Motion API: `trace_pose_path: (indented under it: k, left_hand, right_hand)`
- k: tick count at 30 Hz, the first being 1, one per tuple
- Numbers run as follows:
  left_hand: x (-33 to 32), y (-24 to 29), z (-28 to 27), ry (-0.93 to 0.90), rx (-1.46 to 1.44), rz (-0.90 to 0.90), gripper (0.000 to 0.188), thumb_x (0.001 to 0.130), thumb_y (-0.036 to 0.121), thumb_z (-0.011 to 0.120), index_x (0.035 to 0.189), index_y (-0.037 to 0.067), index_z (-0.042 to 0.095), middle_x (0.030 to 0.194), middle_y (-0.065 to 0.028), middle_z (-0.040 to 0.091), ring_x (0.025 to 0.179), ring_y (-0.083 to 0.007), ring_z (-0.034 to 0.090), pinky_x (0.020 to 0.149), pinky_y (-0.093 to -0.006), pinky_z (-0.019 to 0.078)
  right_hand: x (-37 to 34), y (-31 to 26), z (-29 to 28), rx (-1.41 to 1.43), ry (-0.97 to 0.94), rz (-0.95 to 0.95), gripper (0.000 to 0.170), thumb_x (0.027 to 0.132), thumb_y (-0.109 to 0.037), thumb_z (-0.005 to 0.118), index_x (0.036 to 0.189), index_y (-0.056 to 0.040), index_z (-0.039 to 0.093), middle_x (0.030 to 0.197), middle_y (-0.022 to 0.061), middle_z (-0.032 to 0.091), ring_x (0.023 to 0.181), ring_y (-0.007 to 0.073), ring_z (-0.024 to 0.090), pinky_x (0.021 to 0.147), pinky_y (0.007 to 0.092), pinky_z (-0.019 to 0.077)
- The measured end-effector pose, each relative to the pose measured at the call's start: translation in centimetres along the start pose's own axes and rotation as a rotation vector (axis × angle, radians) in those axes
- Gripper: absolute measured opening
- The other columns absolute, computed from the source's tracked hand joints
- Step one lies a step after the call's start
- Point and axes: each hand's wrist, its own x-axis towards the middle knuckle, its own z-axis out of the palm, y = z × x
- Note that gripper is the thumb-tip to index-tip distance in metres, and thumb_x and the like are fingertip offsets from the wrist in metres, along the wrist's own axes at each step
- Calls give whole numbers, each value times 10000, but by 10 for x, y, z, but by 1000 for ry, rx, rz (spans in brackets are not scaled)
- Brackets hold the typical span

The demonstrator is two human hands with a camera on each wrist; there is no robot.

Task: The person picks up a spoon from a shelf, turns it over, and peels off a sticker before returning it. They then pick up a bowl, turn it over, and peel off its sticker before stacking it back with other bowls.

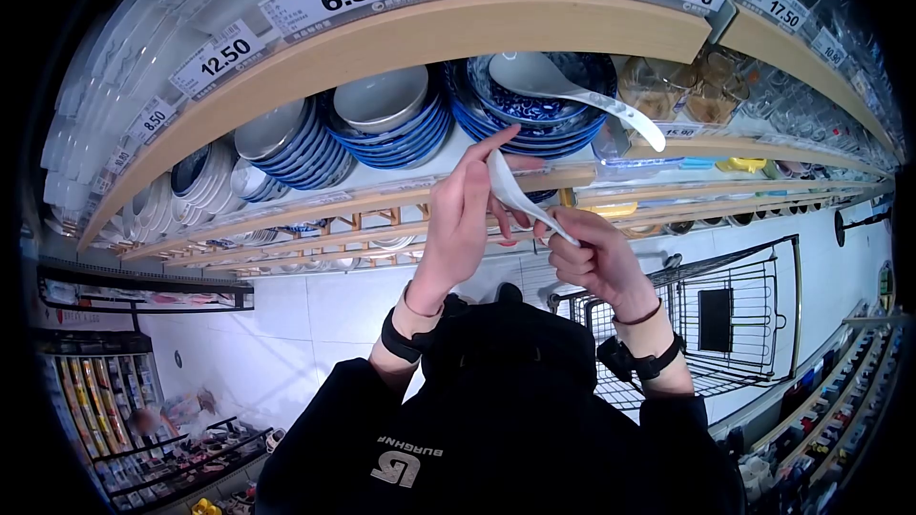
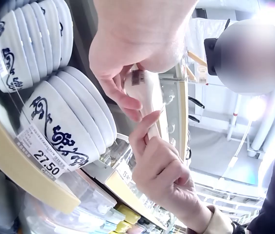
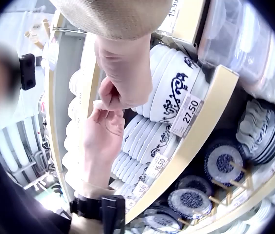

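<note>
A white spoon [image 1: 520, 193] is held between both hands in front of the shelf. My left hand [image 1: 453, 224] holds its bowl end, with the index finger stretched out along it. The handle end is pinched by the thumb and curled fingers of my right hand [image 1: 603, 262]. The left wrist view shows a barcode label on the spoon [image 2: 148, 95], between my left hand [image 2: 137, 44] and right hand [image 2: 164, 170]. In the right wrist view, my right hand [image 3: 128, 73] and left hand [image 3: 101, 136] mostly hide the spoon.
Another white spoon [image 1: 534, 76] lies on stacked blue patterned bowls [image 1: 463, 119]. More bowls [image 1: 386, 100] and glassware [image 1: 658, 86] line the shelf, below a wooden edge [image 1: 477, 30] with price tags. A wire shopping cart [image 1: 744, 324] stands at the right.
</note>
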Motion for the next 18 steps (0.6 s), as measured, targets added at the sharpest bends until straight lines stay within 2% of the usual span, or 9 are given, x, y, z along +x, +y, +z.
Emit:
trace_pose_path:
  k: [2,3,6,9,12,13,14,16,18]
  left_hand:
    - [1,-5,-3,-7,89,22,604,1098,418,238,1388,-62,463,1149,-174,691,709,-168,699,551,-225,534]
    - [1,-8,-4,-11,133,32,637,1094,447,235,1404,-66,450,1196,-196,680,752,-189,720,565,-234,548]
    - [-1,-12,-6,17,20,24,400,1087,234,400,1353,-37,525,1199,-145,694,809,-175,732,585,-231,559]
    - [1,-7,0,25,85,-20,344,1074,168,435,1338,-35,517,1163,-184,692,787,-194,721,591,-243,557]
    - [1,-10,-3,40,78,-48,255,1034,67,495,1265,-27,547,1112,-176,706,777,-196,721,586,-244,554]
    - [1,-8,-2,65,68,-73,201,1034,74,503,1198,-29,558,1069,-179,714,759,-194,719,585,-243,551]
    - [1,-13,-4,80,57,-69,185,1026,43,490,1182,-33,555,1018,-179,713,716,-196,711,568,-248,549]
    - [1,-14,-4,95,31,-39,175,1003,-13,467,1146,-42,563,951,-169,705,666,-195,697,543,-251,544]
    - [-1,-17,-6,79,31,10,178,982,-50,452,1111,-51,575,920,-163,698,651,-190,690,529,-255,543]
  right_hand:
    - [-3,-4,5,-269,115,-122,325,1087,-243,398,1194,9,574,587,-88,267,474,33,209,449,205,194]
    - [-3,-5,6,-409,156,-176,315,1084,-234,412,1191,5,586,600,-77,310,487,37,242,455,213,217]
    - [-6,-8,8,-829,287,-341,286,1075,-209,452,1184,-6,623,638,-47,440,524,49,339,473,239,285]
    - [-7,-7,13,-990,328,-439,265,1061,-181,478,1184,1,625,666,6,540,552,65,468,505,257,376]
    - [-8,-6,20,-1078,326,-468,246,1049,-155,492,1189,2,620,669,52,586,597,86,578,541,270,438]
    - [-9,-6,24,-1103,340,-439,222,1030,-119,508,1181,1,620,657,82,603,616,130,646,569,291,479]
    - [-10,-7,25,-1204,362,-422,195,1008,-100,537,1149,1,625,658,101,616,577,175,648,559,295,485]
    - [-8,-6,25,-1259,343,-441,165,973,-95,590,1106,-14,644,694,104,641,602,222,655,576,317,493]
    - [-5,-7,25,-1458,318,-646,141,937,-102,642,1053,-26,670,718,89,658,657,236,652,606,337,497]
